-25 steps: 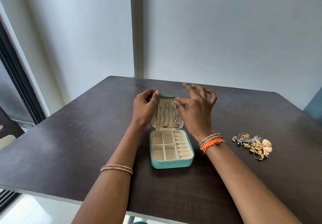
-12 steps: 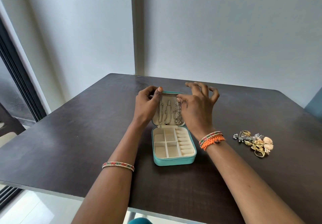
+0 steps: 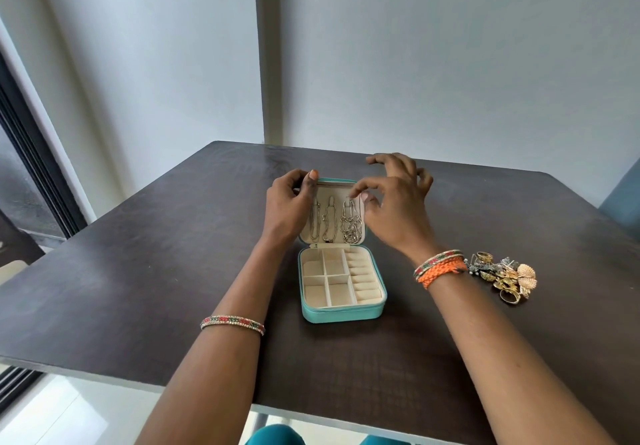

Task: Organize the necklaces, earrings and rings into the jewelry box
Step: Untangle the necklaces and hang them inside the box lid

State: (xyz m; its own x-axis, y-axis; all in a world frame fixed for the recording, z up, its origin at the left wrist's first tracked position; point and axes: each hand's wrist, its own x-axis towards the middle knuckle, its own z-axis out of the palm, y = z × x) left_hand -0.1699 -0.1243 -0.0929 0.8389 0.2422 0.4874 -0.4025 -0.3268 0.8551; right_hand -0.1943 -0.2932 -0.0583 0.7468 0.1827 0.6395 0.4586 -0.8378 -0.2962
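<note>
- The left hand (image 3: 289, 202) is gripping the left edge of the lid (image 3: 334, 186), the thumb lying on the upper corner and the fingers curled behind, so the lid is standing upright.
- The right hand (image 3: 394, 209) is pinching the top of the right necklace (image 3: 351, 226) between thumb and forefinger, up near the hooks; the other fingers are spreading out above.
- Three necklaces are hanging inside the lid, side by side. The right one is looking bunched at its lower end.
- The box (image 3: 343, 313), turquoise, is lying open on the table (image 3: 138, 271) between the forearms. Its cream compartments and ring rolls are holding nothing yet.
- The earrings and rings (image 3: 502, 274) are waiting in a pile just beside the right wrist.
- I am judging that the necklace step is nearly finishing. The next move is calling for a sure hooking, then a reach to the pile for small pieces.
- No brand or writing is showing anywhere.
</note>
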